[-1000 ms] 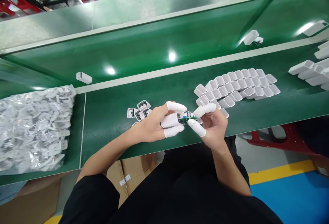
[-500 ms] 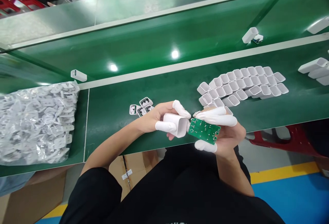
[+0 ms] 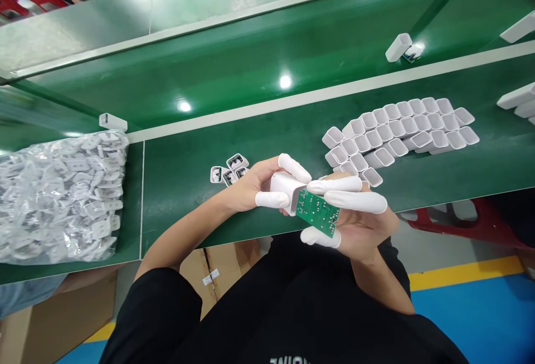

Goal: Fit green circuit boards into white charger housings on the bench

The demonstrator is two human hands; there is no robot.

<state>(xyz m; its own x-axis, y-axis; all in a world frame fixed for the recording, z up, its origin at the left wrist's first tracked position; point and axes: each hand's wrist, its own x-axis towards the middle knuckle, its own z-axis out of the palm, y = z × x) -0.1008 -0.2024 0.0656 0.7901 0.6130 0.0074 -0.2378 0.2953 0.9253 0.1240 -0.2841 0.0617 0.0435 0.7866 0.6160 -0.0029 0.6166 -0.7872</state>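
Near the table's front edge, my left hand [image 3: 254, 185] grips a white plastic housing [image 3: 286, 185] between thumb and finger, its open end facing right. White finger covers are on the fingers of both hands. My right hand [image 3: 355, 219] holds a green circuit board [image 3: 318, 212] by its edges, solder side up. The board's left end sits at the mouth of the housing; how deep it reaches is hidden. Behind my left hand stand several white housings [image 3: 237, 161] with boards inside. Beyond my right hand are rows of hollow white housings [image 3: 382, 130].
A clear bag [image 3: 62, 202] full of white plastic parts lies on the left. Past the pale strip [image 3: 234, 112] are a housing [image 3: 112, 122] at left and another housing [image 3: 398, 47] beside a small part at right. More housings [image 3: 518, 96] are at the far right.
My right hand has moved left with the circuit board, bringing its end to the housing's mouth. My left hand still holds the housing, now slightly higher and turned. The view has shifted a little.
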